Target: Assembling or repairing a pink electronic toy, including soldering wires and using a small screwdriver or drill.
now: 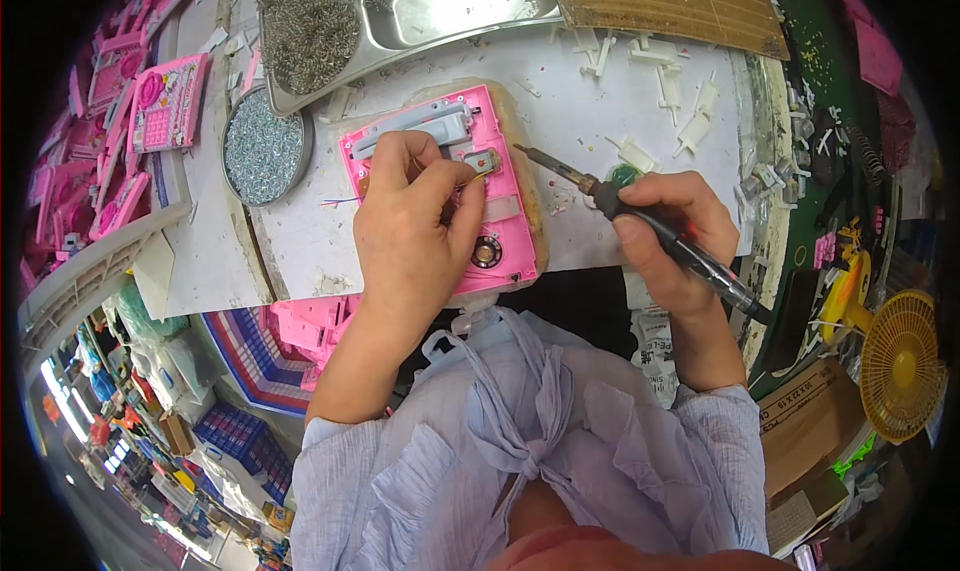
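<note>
My left hand [405, 221] lies over a pink plastic toy housing [512, 239], its fingertips pinching thin wires [482, 175]. The pinched ends reach a small metal part [484, 161] inside the housing. Other wire ends, bluish, stick out on the left side of that hand. A grey plastic piece [440, 123] and a round speaker [487, 252] also sit in the housing. In my right hand [690, 226] is a soldering iron [608, 199], held like a pen. Its tip [522, 150] points left, just off the housing's right edge, and touches nothing I can see.
A round bowl of small screws [265, 146] stands to the left. Behind lies a metal tray [450, 11] with many springs [308, 26]. White plastic parts [690, 131] are scattered at the right. Pink housings [170, 106] pile up far left; a yellow fan [903, 366] stands far right.
</note>
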`<state>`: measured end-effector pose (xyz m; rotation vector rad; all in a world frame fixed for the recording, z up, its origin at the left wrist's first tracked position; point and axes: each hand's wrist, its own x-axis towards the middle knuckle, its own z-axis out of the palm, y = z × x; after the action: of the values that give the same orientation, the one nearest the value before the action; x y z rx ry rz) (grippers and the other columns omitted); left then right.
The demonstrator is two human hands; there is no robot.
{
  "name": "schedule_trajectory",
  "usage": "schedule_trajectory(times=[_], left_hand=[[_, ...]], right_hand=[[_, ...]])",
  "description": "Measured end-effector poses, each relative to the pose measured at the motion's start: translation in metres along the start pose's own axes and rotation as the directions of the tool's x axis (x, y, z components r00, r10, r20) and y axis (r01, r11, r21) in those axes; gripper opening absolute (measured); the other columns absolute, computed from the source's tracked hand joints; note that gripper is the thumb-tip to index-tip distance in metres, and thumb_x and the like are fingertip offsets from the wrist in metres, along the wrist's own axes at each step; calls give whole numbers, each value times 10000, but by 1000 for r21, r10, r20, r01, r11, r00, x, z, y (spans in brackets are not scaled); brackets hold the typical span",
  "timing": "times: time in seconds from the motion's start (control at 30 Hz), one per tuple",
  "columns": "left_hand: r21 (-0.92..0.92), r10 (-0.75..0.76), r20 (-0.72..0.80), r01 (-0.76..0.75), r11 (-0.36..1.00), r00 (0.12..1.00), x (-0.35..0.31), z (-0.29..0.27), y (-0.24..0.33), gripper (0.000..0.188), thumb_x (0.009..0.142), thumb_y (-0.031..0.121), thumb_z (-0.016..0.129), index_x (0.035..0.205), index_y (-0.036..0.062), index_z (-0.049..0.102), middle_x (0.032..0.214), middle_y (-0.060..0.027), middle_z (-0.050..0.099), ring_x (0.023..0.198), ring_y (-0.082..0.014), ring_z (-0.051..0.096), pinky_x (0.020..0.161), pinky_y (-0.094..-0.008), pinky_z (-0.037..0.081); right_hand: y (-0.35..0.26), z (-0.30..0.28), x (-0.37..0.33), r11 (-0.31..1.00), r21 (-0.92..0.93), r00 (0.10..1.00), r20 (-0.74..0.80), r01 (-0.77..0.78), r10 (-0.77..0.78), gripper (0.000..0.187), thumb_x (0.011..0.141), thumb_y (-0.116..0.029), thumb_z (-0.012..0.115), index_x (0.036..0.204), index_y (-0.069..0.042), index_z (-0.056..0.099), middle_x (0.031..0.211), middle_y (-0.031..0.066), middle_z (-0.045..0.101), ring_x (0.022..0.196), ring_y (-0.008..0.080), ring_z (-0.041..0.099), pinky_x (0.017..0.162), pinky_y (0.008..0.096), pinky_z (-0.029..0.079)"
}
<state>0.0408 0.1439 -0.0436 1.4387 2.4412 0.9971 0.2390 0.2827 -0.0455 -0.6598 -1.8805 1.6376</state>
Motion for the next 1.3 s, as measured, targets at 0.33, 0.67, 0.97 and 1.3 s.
schedule_trajectory(times=[0.33, 0.67, 0.97, 1.3], left_hand=[[53, 16, 7, -16, 998, 1000, 1, -2, 2, 102, 795, 73, 791, 856, 34, 720, 947, -84, 553, 735, -225, 621, 638, -360, 520], [40, 9, 0, -9, 999, 1000, 1, -1, 2, 96, 801, 70, 794, 858, 32, 727, 931, -80, 561, 715, -214, 618, 622, -346, 518], [-25, -2, -9, 2, 1000, 1000, -2, 0, -2, 119, 810, 23, 796, 925, 23, 763, 959, -73, 587, 742, -178, 632, 641, -306, 522], [-82, 51, -72, -57, 995, 996, -4, 3, -9, 162, 846, -10, 758, 1004, 27, 766, 943, -98, 690, 777, -197, 680, 662, -298, 541]], right_hand=[[2, -3, -4, 999, 45, 999, -37, 30, -28, 290, 873, -80, 808, 1089, -7, 628, 893, 66, 703, 770, 87, 646, 683, 222, 496], [7, -6, -5, 997, -19, 997, -17, 76, -77, 272, 859, -89, 817, 1063, -20, 651, 889, 55, 696, 711, 84, 609, 638, 231, 477], [6, -5, -3, 995, -37, 996, -11, 92, -93, 261, 855, -81, 816, 1055, -21, 659, 885, 57, 697, 706, 92, 620, 627, 234, 481], [10, 0, -1, 995, -17, 994, -25, 102, -103, 250, 856, -73, 814, 1046, -17, 661, 865, 44, 689, 695, 82, 604, 627, 222, 469]])
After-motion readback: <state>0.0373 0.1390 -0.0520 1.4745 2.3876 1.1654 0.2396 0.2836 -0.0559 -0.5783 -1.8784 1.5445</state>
